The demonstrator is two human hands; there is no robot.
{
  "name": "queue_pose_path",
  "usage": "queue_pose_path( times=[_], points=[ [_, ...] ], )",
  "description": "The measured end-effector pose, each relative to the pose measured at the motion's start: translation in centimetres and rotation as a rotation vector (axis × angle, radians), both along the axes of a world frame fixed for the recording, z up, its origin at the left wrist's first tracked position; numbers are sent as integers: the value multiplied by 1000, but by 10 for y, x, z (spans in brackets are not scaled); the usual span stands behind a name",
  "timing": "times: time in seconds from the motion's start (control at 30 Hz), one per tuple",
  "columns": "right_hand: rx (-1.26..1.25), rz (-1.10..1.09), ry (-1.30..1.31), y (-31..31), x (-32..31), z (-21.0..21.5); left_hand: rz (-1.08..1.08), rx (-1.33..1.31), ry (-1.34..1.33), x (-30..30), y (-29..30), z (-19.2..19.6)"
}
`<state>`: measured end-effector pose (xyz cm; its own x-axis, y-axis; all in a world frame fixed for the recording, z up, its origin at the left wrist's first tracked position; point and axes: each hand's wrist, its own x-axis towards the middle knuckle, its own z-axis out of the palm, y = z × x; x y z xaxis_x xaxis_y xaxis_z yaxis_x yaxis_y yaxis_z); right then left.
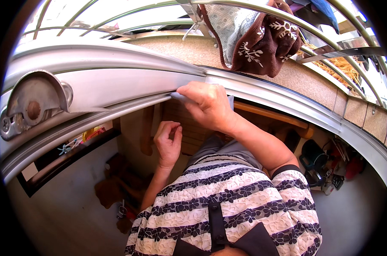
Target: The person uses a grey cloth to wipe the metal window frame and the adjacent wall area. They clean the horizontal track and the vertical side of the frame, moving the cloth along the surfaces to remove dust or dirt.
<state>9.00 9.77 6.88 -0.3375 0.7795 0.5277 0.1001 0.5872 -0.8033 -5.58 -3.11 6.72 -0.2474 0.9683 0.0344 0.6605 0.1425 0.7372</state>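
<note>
Nearest is the person's black and white striped shirt (227, 192), with grey trousers (197, 157) beyond its hem; the left hand (168, 141) is raised ahead of it, palm side partly showing, its fingers loosely curled and the thumb just beside them, leaving only a narrow gap; the right hand (206, 102) reaches farther forward, its fingers closed on a pale grey-blue cloth (182, 98); how much of the cloth is bunched inside the fist I cannot tell.

The cloth sits at the silvery metal window frame (129, 81), close to the corner where two lengths of it meet; it pokes out to the left of the fingers, against the frame's inner edge; a rounded metal latch (33, 109) with a rusty spot is fixed to the frame's left part, well apart from both hands.

Below the frame a slatted wooden bench (182, 117) lies in shade; to the right, on the floor, stands a dark bucket-like container (315, 155) among small clutter, too dim to name.

Past the frame runs a speckled stone ledge (168, 47); above it hangs brown fabric (268, 47) with white snowflakes, by curved metal bars (321, 39); straw (340, 66) shows beyond them at the right.
</note>
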Motion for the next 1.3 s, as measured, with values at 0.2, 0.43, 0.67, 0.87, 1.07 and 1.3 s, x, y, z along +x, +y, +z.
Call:
queue_pose_path(
  times=[0.2,0.43,0.67,0.87,1.07,1.3],
  points=[
    [181,-202,-216,-2,-12,4,9,5,-7,-2,-2,-3],
    [239,-191,-192,-4,-5,11,12,-3,5,-3,-4,-4],
    [242,-178,-5,0,-11,33,-1,-9,11,-5,-3,-3],
    [145,-233,-52,0,-12,6,7,11,28,-4,1,0],
    [209,-211,-23,-1,-15,30,15,-39,12,-3,0,-1],
    [200,-240,-2,0,-16,7,-9,-8,27,-4,6,2]
  ],
)
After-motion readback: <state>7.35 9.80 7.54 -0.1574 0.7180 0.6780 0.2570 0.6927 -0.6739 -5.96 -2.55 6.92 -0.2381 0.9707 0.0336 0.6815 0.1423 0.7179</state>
